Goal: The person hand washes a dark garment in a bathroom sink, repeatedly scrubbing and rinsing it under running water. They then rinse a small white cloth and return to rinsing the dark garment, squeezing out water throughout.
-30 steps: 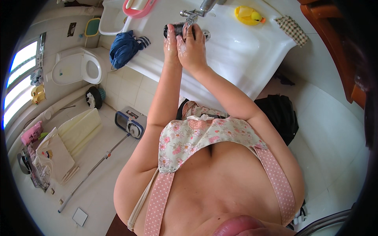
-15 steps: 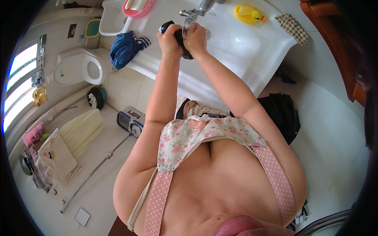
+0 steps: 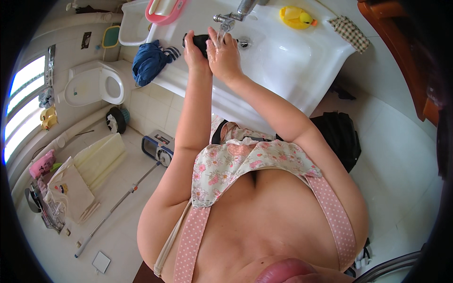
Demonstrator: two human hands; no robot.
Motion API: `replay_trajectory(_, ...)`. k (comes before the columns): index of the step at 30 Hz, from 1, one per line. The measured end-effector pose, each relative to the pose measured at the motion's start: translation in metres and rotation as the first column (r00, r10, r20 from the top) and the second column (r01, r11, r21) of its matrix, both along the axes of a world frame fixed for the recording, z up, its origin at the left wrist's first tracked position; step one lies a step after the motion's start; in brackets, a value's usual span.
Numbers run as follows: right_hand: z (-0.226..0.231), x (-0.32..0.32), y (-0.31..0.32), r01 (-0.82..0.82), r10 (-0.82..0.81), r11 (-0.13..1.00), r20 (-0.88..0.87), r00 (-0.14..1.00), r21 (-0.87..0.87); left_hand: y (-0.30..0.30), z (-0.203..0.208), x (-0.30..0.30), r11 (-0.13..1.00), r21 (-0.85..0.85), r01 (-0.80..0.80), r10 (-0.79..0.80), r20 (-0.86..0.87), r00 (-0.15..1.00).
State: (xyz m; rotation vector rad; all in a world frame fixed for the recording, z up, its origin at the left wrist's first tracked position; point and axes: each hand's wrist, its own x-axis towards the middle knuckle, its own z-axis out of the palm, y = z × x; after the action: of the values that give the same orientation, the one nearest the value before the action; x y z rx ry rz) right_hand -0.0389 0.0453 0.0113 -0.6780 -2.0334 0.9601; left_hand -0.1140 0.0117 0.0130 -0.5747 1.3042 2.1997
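Note:
Under the tap (image 3: 227,24) at the sink, my two hands are close together around a wet, bunched black cloth (image 3: 200,45), whose exact kind I cannot make out. My left hand (image 3: 195,55) is closed on its left side. Against its right side, my right hand (image 3: 225,57) has its fingers stretched out and apart, with running water falling over them. Part of the cloth is hidden behind the hands. The white sink (image 3: 283,66) has its drain (image 3: 244,43) just right of my right hand.
A yellow toy duck (image 3: 297,18) and a checked cloth (image 3: 350,34) rest along the sink's right side. On the left are a pink basin (image 3: 166,13) and a blue garment (image 3: 150,61) over the rim. A mop (image 3: 118,200) lies on the floor near a toilet (image 3: 89,87).
Both hands have come slightly down and left from the tap. My right hand has loosened from its grip and spread its fingers. The black cloth, hanging below the hands before, is now gathered between them.

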Motion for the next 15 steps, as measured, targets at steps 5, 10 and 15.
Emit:
replay_trajectory(5,-0.006,-0.010,0.018,0.034,0.074,0.887,0.214,0.974,-0.461,-0.002,0.009,0.009,0.998,-0.046,0.039,-0.044,-0.116,0.992)
replay_trajectory(10,-0.027,-0.017,0.047,-0.004,0.126,0.178,0.018,0.992,-0.984,0.002,0.020,0.022,0.968,-0.177,0.181,-0.223,-0.260,0.940)
replay_trajectory(15,-0.054,0.006,0.069,-0.250,0.044,-0.438,-0.298,0.953,-0.864,-0.007,0.010,0.011,0.973,-0.029,0.228,-0.229,-0.183,0.956)
